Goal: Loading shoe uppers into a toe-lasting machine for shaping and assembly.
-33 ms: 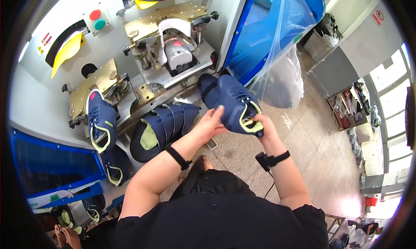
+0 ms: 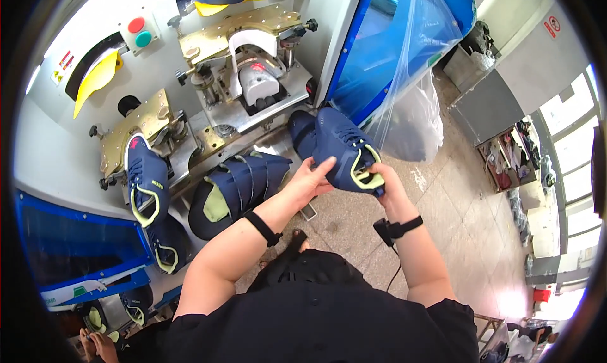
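A navy shoe upper (image 2: 341,149) with dark laces and a lime-green collar is held in front of me, toe pointing away. My left hand (image 2: 310,183) grips its left side, thumb on top and some fingers hidden beneath. At the heel and collar, my right hand (image 2: 390,181) is closed round the edge. Just left of its toe rests another dark navy piece (image 2: 302,132), partly covered. Beyond my left forearm lies a row of nested navy uppers (image 2: 246,183) with a lime lining. Farther left, a navy upper (image 2: 147,179) with a red mark leans against the machine.
A metal clamping machine (image 2: 256,81) with a white curved pad stands ahead, and a second brass-coloured clamp (image 2: 142,132) is at left. Red and green buttons (image 2: 140,32) are on the wall. Clear plastic bags (image 2: 411,123) hang at right. Another person's hands (image 2: 98,345) show at lower left.
My left thumb has slid and turned to the right along the upper's side. The upper has shifted very slightly; my right hand keeps its hold.
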